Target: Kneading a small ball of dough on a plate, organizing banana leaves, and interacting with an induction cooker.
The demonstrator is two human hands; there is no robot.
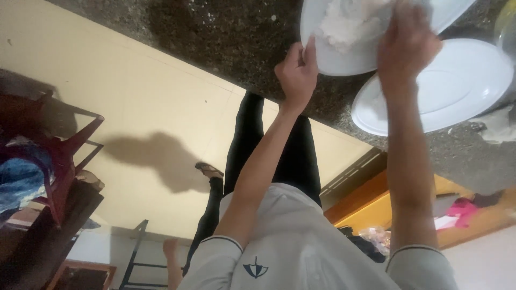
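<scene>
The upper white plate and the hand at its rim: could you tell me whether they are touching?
Touching. The head view shows the left hand with its fingers curled over the rim of the upper white plate, no gap between them.

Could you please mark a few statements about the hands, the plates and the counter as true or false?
1. The left hand grips the rim of the heaped plate. True.
2. Both plates are bare. False: the heaped plate carries a white food mass; only the empty plate beside it is bare.
3. The right hand is on the white food mass. True.
4. The plates sit on a pale wooden counter. False: the counter is dark speckled stone.
5. The person wears a black shirt. False: the shirt is white with dark trim.
</scene>
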